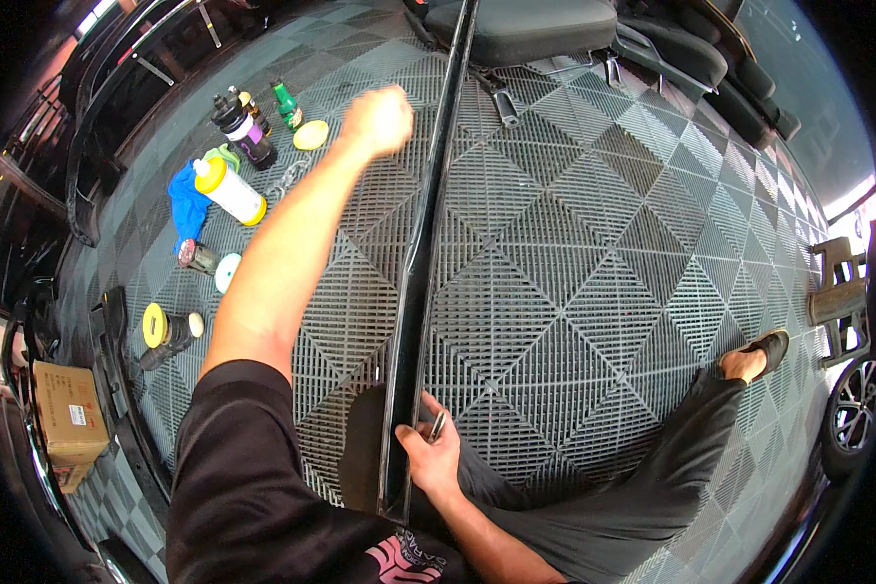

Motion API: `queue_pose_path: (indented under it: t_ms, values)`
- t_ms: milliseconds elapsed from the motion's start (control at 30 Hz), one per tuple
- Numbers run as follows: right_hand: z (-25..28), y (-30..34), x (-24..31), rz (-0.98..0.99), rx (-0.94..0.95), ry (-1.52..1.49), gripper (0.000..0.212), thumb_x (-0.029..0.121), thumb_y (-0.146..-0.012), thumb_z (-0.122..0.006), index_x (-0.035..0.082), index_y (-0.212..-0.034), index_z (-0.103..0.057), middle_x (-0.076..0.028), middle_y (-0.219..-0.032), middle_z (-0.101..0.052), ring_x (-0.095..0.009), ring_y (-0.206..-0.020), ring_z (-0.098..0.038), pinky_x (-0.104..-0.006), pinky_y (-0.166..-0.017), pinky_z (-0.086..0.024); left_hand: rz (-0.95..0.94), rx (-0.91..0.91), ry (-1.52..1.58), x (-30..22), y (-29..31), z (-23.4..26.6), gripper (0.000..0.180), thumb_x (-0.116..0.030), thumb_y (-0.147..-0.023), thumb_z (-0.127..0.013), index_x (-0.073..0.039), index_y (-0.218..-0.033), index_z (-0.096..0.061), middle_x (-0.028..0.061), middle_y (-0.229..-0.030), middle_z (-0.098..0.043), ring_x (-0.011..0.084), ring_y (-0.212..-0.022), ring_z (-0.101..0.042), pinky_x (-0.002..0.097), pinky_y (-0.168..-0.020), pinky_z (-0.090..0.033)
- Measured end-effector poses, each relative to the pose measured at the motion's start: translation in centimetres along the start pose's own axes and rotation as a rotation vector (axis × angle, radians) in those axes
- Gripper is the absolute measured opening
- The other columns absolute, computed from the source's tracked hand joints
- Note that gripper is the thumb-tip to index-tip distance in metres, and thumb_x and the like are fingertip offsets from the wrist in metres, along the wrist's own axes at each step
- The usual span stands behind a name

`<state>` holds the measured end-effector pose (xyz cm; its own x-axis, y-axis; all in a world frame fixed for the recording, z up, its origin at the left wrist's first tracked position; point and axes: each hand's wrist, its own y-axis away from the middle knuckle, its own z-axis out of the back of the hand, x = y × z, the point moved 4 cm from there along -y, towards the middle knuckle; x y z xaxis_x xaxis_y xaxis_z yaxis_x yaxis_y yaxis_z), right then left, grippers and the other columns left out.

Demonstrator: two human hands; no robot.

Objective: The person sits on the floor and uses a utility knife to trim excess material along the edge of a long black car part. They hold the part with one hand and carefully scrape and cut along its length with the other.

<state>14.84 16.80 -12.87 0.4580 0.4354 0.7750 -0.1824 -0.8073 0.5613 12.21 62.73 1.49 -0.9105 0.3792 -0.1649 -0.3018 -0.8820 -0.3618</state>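
Note:
A long, glossy black trim strip [420,253] runs from my lap up past the top edge of the picture. My right hand [435,457] is closed at its lower end, the thumb against the strip. Between those fingers sits a slim, dark-and-silver pen-like tool [437,425]. To the left of the strip's far half, my left hand [380,122] is stretched out, bright and partly smeared. Its fingers look curled; whatever they hold, if anything, is hidden. Nearest to it is a yellow round pad [310,135] on the floor.
A green bottle [286,104], dark spray bottle [244,133], white bottle with yellow cap [231,191], blue cloth [190,202] and polishing machine [172,333] stand at left on the grated floor [555,311]. A cardboard box [71,414] is farther left; car seats [526,29] are ahead.

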Motion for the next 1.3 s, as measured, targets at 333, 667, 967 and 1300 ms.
queue_pose_path:
  t_ms: [333,667,967,1300]
  values:
    - [-0.5,-0.3,0.0,0.097,-0.072,-0.127,0.059,0.003,-0.080,-0.072,-0.001,-0.135,-0.050,0.006,-0.076,-0.051,-0.004,-0.061,-0.044,-0.0204,-0.056,-0.038,0.311,0.284,0.999,12.4,14.0,6.0,0.031,0.001,-0.090,-0.040,-0.001,-0.115,-0.057,0.0121,-0.109,-0.059,0.0190,-0.063,-0.063,0.0338,-0.061,-0.057]
    - [-0.7,0.1,0.6,0.190,-0.039,-0.079,0.057,0.005,-0.082,-0.068,-0.006,-0.135,-0.048,0.003,-0.086,-0.055,-0.006,-0.073,-0.048,-0.0204,-0.067,-0.040,0.884,0.350,0.760,22.7,43.3,9.1,0.034,0.017,-0.071,-0.051,-0.002,-0.100,-0.052,0.0142,-0.098,-0.063,0.0206,-0.067,-0.062,0.0336,-0.046,-0.050]
    - [-0.6,-0.1,0.0,0.205,-0.060,0.004,0.059,0.004,-0.081,-0.068,-0.005,-0.135,-0.048,-0.004,-0.100,-0.060,-0.011,-0.085,-0.054,-0.0250,-0.079,-0.046,0.732,0.047,0.166,28.5,51.6,5.4,0.023,0.006,-0.065,-0.057,-0.008,-0.081,-0.048,0.0096,-0.070,-0.052,0.0278,-0.064,-0.054,0.0414,-0.061,-0.045]
    - [0.5,2.2,3.6,0.147,0.072,-0.100,0.078,0.016,-0.082,-0.078,-0.009,-0.143,-0.036,-0.011,-0.113,-0.064,-0.016,-0.097,-0.062,-0.0283,-0.088,-0.050,0.724,0.164,0.008,26.2,54.6,2.5,0.008,0.001,-0.068,-0.064,-0.005,-0.072,-0.060,0.0143,-0.095,-0.060,0.0358,-0.104,-0.052,0.0466,-0.093,-0.040]
